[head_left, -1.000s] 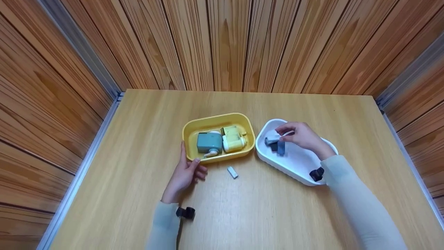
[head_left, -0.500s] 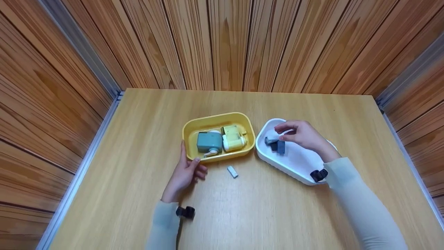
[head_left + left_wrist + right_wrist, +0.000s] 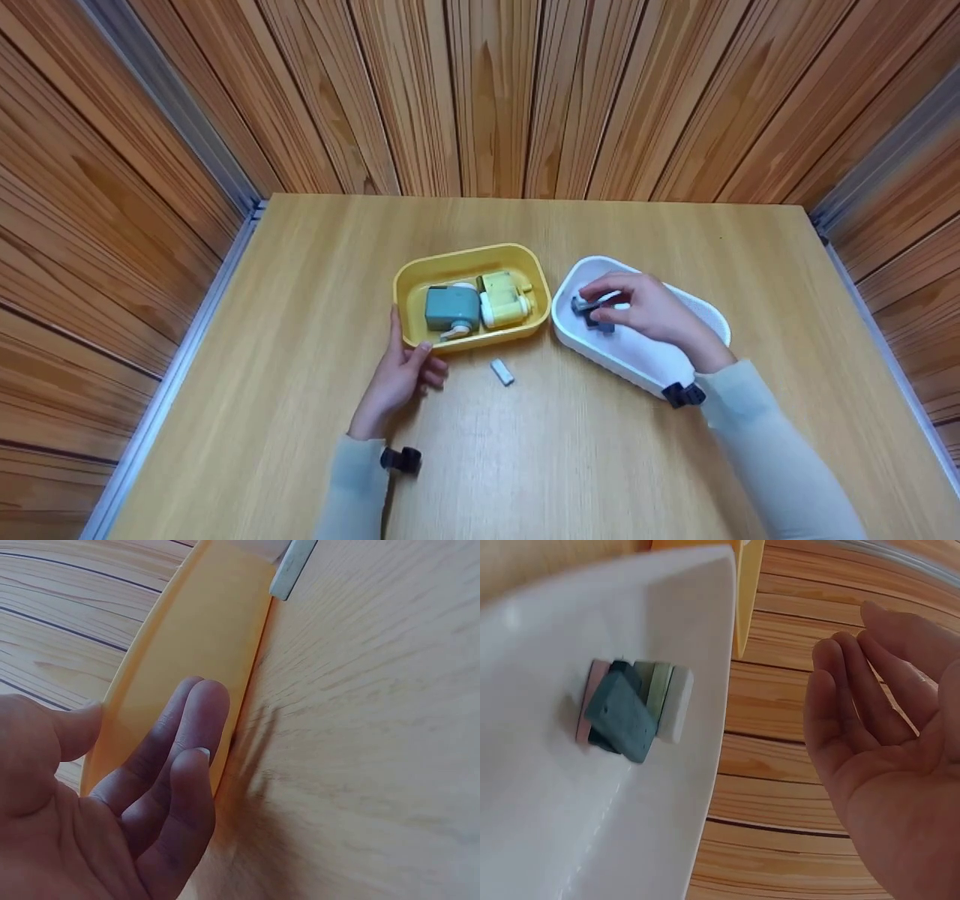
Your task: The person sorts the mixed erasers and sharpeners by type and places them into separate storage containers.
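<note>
My left hand (image 3: pixel 394 382) is at the near left corner of a yellow bin (image 3: pixel 465 259). In the left wrist view its thumb touches the rim, while other fingers hang loosely by the outer wall. My right hand (image 3: pixel 645 309) reaches over a white tray (image 3: pixel 649 364), its fingertips close above a small pile of blocks (image 3: pixel 580 304). The right wrist view shows that hand with gently bent fingers and nothing between them. A dark teal block (image 3: pixel 622 716) lies across the pile there, over pink, green and white ones.
Inside the yellow bin sit a teal boxy device (image 3: pixel 452 306) with a white crank-like part and a pale yellow device (image 3: pixel 504 300). One small whitish block (image 3: pixel 502 372) lies on the wooden table (image 3: pixel 487 465) before the bin. Wood-panelled walls (image 3: pixel 487 97) enclose the table.
My right hand has shifted slightly left and nearer, its fingers now covering more of the pile in the tray. The left hand and the yellow bin stay put.
</note>
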